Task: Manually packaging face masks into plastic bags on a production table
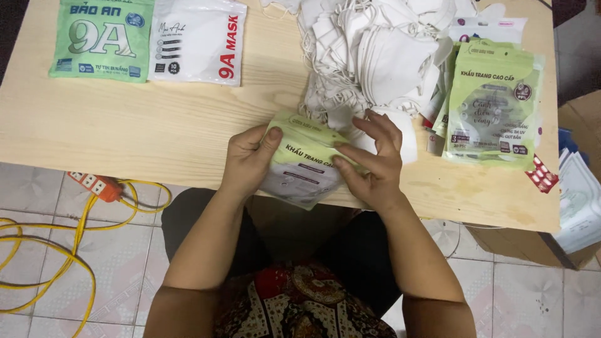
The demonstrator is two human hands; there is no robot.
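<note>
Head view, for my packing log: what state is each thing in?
Light green pouch: held by both hands, over the table edge.
Left hand: gripping the pouch.
Right hand: gripping the pouch.
White masks: heaped loose.
Green pouch stack: lying flat.
Power strip: on the floor.

Both bare forearms reach forward, converging — the left hand [248, 159] curled, thumb pressed on top; the right hand [369, 159] facing it, fingers [350, 153] bent inward, upper ones spread — both hands gripping.
</note>
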